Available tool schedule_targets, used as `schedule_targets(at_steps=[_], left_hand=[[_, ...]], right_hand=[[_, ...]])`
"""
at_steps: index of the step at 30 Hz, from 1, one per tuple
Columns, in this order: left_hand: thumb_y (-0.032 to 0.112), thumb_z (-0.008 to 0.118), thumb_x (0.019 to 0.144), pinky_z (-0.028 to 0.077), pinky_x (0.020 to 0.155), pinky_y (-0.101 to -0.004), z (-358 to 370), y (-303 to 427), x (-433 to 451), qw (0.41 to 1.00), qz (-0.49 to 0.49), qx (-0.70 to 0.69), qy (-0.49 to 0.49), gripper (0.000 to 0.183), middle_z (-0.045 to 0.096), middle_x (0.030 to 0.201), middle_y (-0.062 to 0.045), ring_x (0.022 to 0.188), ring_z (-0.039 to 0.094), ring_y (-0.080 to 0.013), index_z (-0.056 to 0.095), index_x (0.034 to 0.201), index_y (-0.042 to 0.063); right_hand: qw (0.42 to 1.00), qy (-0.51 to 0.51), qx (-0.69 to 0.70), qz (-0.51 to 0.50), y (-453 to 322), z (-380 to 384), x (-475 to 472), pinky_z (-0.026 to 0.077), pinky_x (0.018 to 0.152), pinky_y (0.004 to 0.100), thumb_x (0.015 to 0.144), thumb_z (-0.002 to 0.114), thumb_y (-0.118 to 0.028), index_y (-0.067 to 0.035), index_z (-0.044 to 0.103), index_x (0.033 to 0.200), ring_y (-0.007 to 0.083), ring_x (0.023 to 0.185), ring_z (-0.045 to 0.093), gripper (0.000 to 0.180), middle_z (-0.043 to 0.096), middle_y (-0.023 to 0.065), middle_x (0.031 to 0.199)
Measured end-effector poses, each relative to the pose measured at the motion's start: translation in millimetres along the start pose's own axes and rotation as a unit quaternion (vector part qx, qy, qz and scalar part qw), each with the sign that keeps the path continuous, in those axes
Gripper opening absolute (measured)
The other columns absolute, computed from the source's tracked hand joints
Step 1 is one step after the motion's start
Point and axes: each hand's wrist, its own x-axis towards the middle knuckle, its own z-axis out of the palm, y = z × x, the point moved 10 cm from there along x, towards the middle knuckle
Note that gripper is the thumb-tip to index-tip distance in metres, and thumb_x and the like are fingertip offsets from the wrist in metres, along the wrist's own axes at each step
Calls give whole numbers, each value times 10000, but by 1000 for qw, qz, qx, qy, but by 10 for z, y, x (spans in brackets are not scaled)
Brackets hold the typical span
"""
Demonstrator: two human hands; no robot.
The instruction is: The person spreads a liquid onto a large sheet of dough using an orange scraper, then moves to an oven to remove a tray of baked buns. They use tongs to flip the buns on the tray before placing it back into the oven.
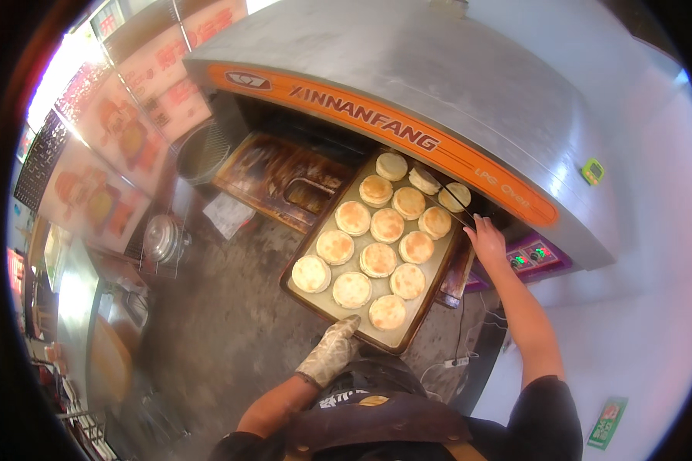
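Note:
My left hand [335,347], in a patterned oven mitt, grips the near edge of a dark-rimmed baking tray [402,347]. Several round flatbreads [378,259] lie on the tray's pale lining, many browned on top. The tray slants out of the oven mouth, its far end under the orange front panel. At the tray's right side my bare right hand [484,237] holds metal tongs [457,206]. Their arms reach to a tilted bread [424,180] near the far end, beside another pale bread [454,197].
The steel oven [392,69] overhangs the tray, with a lit control panel [527,258] at right. A stained metal oven door [265,173] lies left of the tray. A power strip [457,362] with cables is on the floor. A wire rack with metal lids [162,237] stands left.

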Motion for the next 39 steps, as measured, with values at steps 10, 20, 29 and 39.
schedule_targets(at_steps=[10,20,29,39], left_hand=[[32,665,1013,578,939,-411,-295,-514,317,985,99,135,-46,281,736,1212,-222,1083,725,-338,677,1280,-53],[149,563,1113,503,670,-229,-233,-487,232,996,-53,-67,4,243,711,1089,-82,846,629,-112,684,1235,-22],[138,579,1098,567,795,-321,-145,-83,87,973,109,200,32,290,735,1194,-143,1036,695,-203,663,1326,-21],[236,623,1089,465,602,-279,-121,-357,103,992,-69,-63,89,248,706,977,-68,715,600,-143,695,1207,31]], right_hand=[[851,-74,362,373,160,-316,-2220,475,564,329,1035,727,-446,1,689,1204,217,659,627,480,612,90,793],[367,-179,721,560,-768,323,-2239,340,505,243,1047,694,-528,-8,619,1179,67,546,418,542,517,3,782],[318,-192,791,487,-695,918,-1655,337,501,224,1056,678,-525,-21,616,1209,54,529,399,530,514,-18,745],[983,27,141,113,-72,-162,-1498,563,661,415,1021,729,-367,12,656,1290,345,752,686,471,664,155,912]])
